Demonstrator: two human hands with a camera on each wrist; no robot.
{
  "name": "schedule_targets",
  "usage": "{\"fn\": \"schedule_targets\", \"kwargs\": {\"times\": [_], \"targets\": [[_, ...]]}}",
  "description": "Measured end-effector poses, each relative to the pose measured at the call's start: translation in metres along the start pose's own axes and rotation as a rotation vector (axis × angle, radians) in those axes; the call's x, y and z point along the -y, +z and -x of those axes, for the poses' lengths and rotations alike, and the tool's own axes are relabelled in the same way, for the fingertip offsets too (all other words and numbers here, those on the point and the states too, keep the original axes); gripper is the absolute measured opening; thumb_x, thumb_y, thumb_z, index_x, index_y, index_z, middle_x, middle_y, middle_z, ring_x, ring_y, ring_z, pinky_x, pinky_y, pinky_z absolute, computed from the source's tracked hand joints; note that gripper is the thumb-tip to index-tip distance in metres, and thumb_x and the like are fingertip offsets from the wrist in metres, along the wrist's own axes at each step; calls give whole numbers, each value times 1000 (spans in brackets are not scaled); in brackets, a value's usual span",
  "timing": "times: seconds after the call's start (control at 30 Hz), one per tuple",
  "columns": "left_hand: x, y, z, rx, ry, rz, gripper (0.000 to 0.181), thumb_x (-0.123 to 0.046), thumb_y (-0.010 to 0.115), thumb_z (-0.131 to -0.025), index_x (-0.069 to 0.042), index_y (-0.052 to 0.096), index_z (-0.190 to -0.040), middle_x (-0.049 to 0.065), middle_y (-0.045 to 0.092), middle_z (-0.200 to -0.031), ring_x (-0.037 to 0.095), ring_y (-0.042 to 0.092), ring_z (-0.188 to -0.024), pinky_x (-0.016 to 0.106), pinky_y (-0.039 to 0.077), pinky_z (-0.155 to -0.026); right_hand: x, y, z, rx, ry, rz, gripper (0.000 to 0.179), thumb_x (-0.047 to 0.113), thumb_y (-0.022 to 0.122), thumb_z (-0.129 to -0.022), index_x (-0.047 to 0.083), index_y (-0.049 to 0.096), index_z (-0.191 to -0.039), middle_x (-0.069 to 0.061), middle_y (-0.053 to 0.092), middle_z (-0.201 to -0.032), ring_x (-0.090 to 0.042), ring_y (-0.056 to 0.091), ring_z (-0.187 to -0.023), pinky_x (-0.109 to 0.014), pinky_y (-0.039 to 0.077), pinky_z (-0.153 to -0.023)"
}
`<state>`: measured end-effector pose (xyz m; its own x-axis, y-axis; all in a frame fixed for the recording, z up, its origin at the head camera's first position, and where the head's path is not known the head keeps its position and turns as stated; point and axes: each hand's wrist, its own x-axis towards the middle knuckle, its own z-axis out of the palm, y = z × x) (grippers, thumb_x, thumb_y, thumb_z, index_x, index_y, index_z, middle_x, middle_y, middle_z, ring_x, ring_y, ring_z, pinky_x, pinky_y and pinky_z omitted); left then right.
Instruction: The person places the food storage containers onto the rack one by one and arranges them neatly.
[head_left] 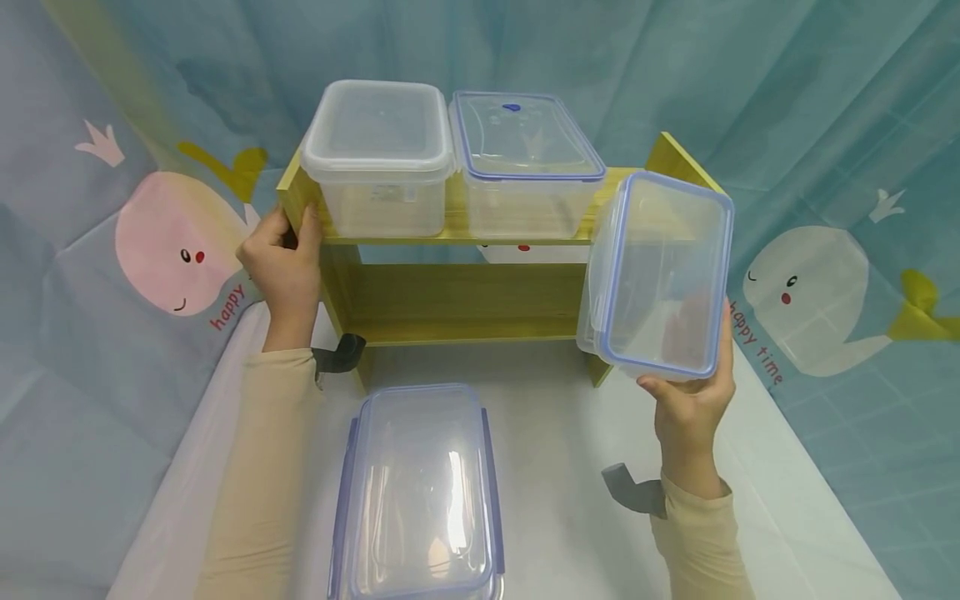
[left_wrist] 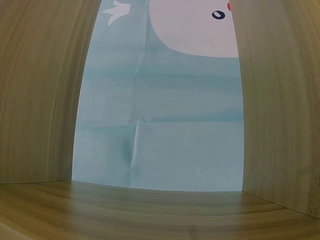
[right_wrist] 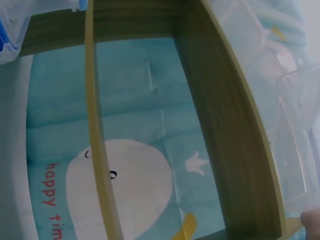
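In the head view, my left hand (head_left: pixel 285 262) grips the left side panel (head_left: pixel 298 190) of a small wooden shelf (head_left: pixel 468 302). My right hand (head_left: pixel 692 408) holds a clear food container (head_left: pixel 663 271) with a blue-edged lid by its lower end, thumb at the front edge. This container is tilted, its lid facing me, and overlaps the right end of the shelf. On the upper board stand two more clear containers: one with a frosted lid (head_left: pixel 378 125), the other with a blue-rimmed lid (head_left: pixel 525 137). The left wrist view shows wooden panels (left_wrist: pixel 280 105) without the hand.
A large flat container (head_left: pixel 423 492) with blue side clips lies on the white table (head_left: pixel 558 467) before the shelf. Behind hangs a blue-green curtain (head_left: pixel 795 108) with printed cartoon figures. Dark wrist mounts (head_left: pixel 633 492) stick out from both sleeves.
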<state>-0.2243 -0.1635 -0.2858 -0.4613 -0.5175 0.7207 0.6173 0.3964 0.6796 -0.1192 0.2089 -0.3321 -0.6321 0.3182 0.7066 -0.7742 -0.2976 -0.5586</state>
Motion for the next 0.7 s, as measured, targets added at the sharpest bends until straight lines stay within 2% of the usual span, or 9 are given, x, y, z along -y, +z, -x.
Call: {"fn": "schedule_targets", "kwargs": {"times": [0.47, 0.7], "targets": [[4, -1, 0, 3, 7, -6, 31, -15, 67, -85, 12, 59, -72, -9, 46, -61, 3, 41, -54, 16, 31, -53, 4, 4, -21, 6, 55, -43, 109, -5, 88, -54, -4, 27, -144, -24, 34, -141, -36, 37, -126, -36, 43, -96], [3, 0, 0, 5, 4, -1, 30, -14, 67, -84, 12, 60, -73, -9, 46, -61, 3, 41, -53, 16, 31, -53, 11, 4, -37, -22, 102, -17, 106, -9, 85, -56, -2, 27, -145, -21, 33, -142, -34, 37, -125, -34, 45, -94]]}}
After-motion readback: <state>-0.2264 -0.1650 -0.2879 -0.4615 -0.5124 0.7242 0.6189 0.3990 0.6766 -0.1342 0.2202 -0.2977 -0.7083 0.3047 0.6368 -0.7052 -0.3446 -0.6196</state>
